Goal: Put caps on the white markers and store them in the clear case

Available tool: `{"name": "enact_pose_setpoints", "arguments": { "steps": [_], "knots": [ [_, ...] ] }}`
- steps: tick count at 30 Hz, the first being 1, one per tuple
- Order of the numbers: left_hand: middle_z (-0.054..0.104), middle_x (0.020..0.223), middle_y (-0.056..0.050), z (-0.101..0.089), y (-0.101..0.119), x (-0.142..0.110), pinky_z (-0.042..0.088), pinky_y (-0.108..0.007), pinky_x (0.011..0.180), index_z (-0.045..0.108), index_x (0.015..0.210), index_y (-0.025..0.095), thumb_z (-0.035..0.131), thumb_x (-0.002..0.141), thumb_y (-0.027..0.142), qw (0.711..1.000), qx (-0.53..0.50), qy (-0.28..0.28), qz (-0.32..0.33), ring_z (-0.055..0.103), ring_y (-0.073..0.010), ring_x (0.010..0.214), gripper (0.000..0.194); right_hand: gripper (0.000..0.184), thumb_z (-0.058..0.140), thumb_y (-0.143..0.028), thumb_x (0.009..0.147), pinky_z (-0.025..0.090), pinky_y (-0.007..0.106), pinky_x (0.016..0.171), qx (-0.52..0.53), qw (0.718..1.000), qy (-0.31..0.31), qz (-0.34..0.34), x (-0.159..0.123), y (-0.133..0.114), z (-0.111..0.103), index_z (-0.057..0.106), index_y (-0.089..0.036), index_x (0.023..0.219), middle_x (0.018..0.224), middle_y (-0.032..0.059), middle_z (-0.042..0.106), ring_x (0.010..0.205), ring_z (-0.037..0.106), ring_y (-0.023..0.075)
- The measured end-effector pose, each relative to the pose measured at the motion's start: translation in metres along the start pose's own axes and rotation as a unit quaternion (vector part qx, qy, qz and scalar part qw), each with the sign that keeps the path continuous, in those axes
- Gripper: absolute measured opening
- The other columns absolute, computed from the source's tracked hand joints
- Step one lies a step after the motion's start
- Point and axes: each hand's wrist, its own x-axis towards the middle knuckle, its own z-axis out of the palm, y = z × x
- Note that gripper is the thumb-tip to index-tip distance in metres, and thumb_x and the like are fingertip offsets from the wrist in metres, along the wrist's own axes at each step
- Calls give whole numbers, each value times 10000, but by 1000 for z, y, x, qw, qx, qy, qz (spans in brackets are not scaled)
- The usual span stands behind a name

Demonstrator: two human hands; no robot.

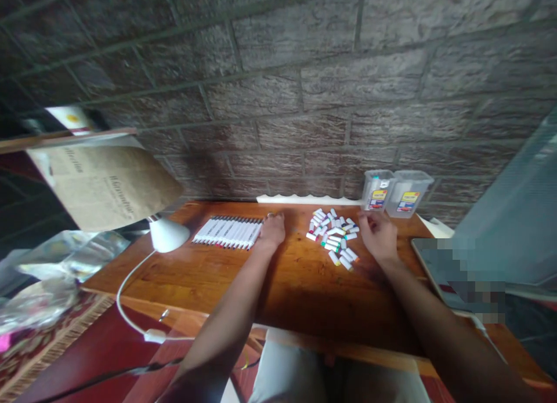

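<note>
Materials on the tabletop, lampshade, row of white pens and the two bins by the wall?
Tabletop: wood, glossy varnish; brown grain and reflections show.
Lampshade: matte, newsprint-style lettering; paper or printed fabric, can't tell which.
White pens: probably smooth moulded plastic, going by the even white barrels.
Bins: likely thin plastic; cloudy, see-through walls.

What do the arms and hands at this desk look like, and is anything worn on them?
Both the left hand and right hand are human and ungloved, with five-fingered hands' ordinary shape. No sleeves, cables or markings show on the forearms. A small ring seems to sit on a left finger.
</note>
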Motion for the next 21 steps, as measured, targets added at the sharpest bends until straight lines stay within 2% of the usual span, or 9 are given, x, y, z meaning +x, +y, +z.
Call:
{"name": "enact_pose_setpoints", "arguments": {
  "steps": [3,5,6,8,10,12,14,16,21],
  "knots": [
    [717,969,-136,8,1,4,511,-320,835,646,1064,149,588,755,78,998,-34,-5,46,677,-242,943,322,371,470,-421,897,469,303,718,9,1000,-18,3,-1,-3,3,734,-158,898,844,99,722,696,618,194],
    [735,862,-74,14,0,8,531,-294,742,634,1065,170,654,735,149,987,-140,-12,79,693,-207,805,332,362,482,-424,891,466,301,710,5,1000,-26,6,-1,-5,4,733,-163,879,835,93,720,685,613,191],
    [735,814,-52,17,-1,11,537,-290,700,622,1081,169,675,729,181,971,-220,-20,92,689,-189,736,356,356,488,-423,888,462,299,707,2,999,-31,8,-1,-6,4,733,-165,869,824,90,718,678,609,189],
    [729,761,-39,23,-1,15,542,-295,653,592,1127,147,698,733,234,917,-380,-44,115,677,-167,659,417,354,490,-421,887,453,295,695,2,999,-43,13,-1,-7,3,735,-168,852,791,80,709,659,601,182],
    [720,738,-43,26,1,17,538,-293,633,585,1126,126,708,745,286,882,-451,-50,132,668,-158,634,431,363,484,-426,889,441,291,680,6,998,-55,17,-1,-8,3,735,-169,837,761,73,698,644,593,177],
    [704,699,-32,26,5,14,516,-277,614,617,1038,136,695,766,367,895,-420,-29,148,653,-151,612,365,378,479,-440,892,430,288,663,9,998,-62,21,-2,-8,2,734,-170,825,745,69,692,634,588,173],
    [679,646,-12,23,12,9,478,-255,587,646,888,160,645,798,441,930,-331,-10,161,629,-144,590,295,387,478,-452,894,422,283,648,10,997,-67,25,-2,-9,3,732,-171,812,733,66,690,622,585,169],
    [669,627,-6,19,17,2,435,-239,565,650,763,174,614,808,468,955,-244,-15,169,614,-142,594,300,386,480,-454,894,418,278,640,12,997,-72,28,-3,-10,3,728,-174,799,726,63,692,616,586,165],
    [627,526,-25,8,23,-6,344,-253,513,634,564,183,553,799,562,977,-99,-125,139,577,-151,540,454,373,485,-446,892,416,270,623,10,995,-91,37,-2,-11,2,731,-183,796,706,52,697,596,584,158]
  ]
}}
